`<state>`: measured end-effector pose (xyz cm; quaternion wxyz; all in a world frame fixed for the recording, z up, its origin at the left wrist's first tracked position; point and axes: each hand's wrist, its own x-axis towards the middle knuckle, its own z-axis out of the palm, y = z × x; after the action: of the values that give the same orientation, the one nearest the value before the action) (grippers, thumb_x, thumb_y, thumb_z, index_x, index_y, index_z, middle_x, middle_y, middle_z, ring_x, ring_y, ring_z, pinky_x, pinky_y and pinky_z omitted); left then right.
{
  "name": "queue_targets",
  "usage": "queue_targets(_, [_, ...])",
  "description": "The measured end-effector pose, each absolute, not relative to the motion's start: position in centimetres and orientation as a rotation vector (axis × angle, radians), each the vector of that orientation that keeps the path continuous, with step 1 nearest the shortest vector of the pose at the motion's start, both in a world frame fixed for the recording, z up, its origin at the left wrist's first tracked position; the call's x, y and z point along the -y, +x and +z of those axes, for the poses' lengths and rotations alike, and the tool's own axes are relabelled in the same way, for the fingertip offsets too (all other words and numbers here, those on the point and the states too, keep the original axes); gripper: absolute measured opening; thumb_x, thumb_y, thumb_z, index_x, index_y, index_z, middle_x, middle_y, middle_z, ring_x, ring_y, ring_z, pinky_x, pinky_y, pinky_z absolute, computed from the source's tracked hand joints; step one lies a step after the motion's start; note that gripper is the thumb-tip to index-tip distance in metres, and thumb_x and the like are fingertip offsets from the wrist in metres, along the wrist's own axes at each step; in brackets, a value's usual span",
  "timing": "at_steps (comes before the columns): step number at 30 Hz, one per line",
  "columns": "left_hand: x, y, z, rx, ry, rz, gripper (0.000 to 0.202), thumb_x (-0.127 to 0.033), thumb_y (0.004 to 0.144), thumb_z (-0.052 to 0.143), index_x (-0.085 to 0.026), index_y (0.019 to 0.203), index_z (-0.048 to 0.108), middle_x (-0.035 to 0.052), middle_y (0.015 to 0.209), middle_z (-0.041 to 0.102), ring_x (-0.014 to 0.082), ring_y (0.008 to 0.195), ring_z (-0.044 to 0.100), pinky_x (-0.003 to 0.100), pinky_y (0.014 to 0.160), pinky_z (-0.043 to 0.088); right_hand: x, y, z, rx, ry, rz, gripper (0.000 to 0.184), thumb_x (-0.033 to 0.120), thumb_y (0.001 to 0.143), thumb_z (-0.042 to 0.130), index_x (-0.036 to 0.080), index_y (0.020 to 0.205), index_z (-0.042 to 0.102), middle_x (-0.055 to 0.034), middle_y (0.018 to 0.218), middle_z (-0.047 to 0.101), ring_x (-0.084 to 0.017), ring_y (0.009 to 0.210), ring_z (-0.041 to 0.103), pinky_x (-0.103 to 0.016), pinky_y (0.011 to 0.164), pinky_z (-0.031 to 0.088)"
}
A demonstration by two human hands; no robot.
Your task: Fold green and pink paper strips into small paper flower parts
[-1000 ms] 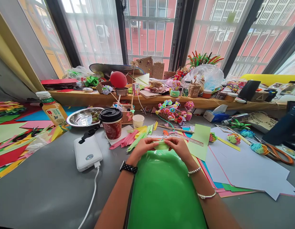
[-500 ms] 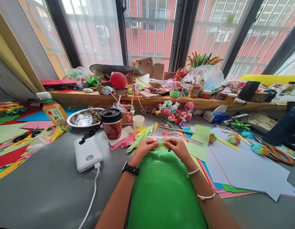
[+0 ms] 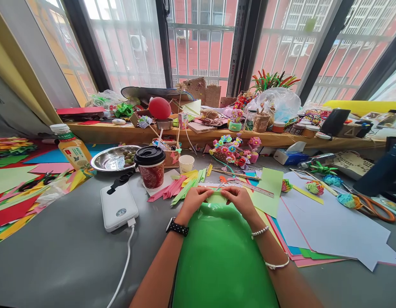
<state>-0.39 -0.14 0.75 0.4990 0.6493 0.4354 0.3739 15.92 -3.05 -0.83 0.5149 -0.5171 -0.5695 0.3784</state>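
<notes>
There are two hands in the scene, and between them one light green paper strip [image 3: 217, 197], which is in the middle, above the far end of one glossy green cushion-like thing [image 3: 226, 261]. The left hand [image 3: 197, 201] has its thumb and fingers closed together on the left end of this strip, and the right hand [image 3: 239, 199] pinches the right end in the same manner; the other fingers are curled, and how firmly they press I cannot tell. On the left wrist there is one watch [image 3: 178, 226] with a black dotted band; on the right wrist there are two bracelets, one beaded [image 3: 260, 231] and one plain, silver-coloured [image 3: 278, 264]. Just beyond the left hand lie folded paper strips [image 3: 169, 188] in pink, green and yellow, which overlap too much for counting. To the left of these stand one coffee cup [image 3: 152, 174] with black lid and, nearer, one white power bank [image 3: 119, 208] with one cable [image 3: 123, 263] plugged in. One small paper cup [image 3: 186, 164] is farther away, behind the strips. To the right of the right hand there are one light green sheet [image 3: 269, 196], one ruler [image 3: 259, 190] partly on it, and, farther right, four crumpled paper balls, beside which lies one pair of orange-handled scissors [image 3: 374, 208].
</notes>
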Motion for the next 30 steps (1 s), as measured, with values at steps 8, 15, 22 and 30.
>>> queue_targets(8, [0.5,-0.5,1.4,-1.105,1.664,0.911,0.026,-0.037,0.060,0.061,-0.014,0.067,0.069,0.0037,0.067,0.065,0.0163,0.063,0.054,0.024,0.057,0.041,3.1,15.7,-0.6,1.353,-1.233,0.910,0.023,0.039,0.063,0.062,0.017,0.065,0.066,-0.0010,0.056,0.062,-0.012,0.044,0.053,-0.025,0.043,0.047])
queue_targets(15, [0.6,-0.2,1.3,-1.094,1.718,0.976,0.020,-0.035,0.060,0.062,-0.017,0.064,0.068,0.0046,0.071,0.067,0.0201,0.073,0.058,0.027,0.067,0.042,3.3,15.5,-0.3,1.366,-1.226,0.907,0.022,0.039,0.063,0.062,0.018,0.062,0.066,-0.0001,0.053,0.059,-0.011,0.042,0.052,-0.024,0.042,0.047])
queue_targets(22, [0.5,-0.4,1.2,-1.120,1.665,0.959,0.020,-0.035,0.060,0.062,-0.016,0.063,0.068,0.0033,0.069,0.066,0.0195,0.071,0.057,0.026,0.064,0.041,3.0,15.8,-0.5,1.313,-1.217,0.877,0.024,0.039,0.064,0.062,0.015,0.067,0.065,-0.0010,0.054,0.059,-0.012,0.044,0.053,-0.024,0.044,0.047])
queue_targets(30, [0.2,-0.6,1.0,-1.082,1.641,0.935,0.023,-0.035,0.059,0.063,-0.013,0.064,0.067,0.0040,0.068,0.065,0.0173,0.068,0.055,0.024,0.061,0.040,2.7,16.0,-1.3,1.350,-1.209,0.848,0.024,0.039,0.068,0.059,0.015,0.069,0.063,-0.0018,0.057,0.058,-0.012,0.046,0.053,-0.024,0.046,0.044])
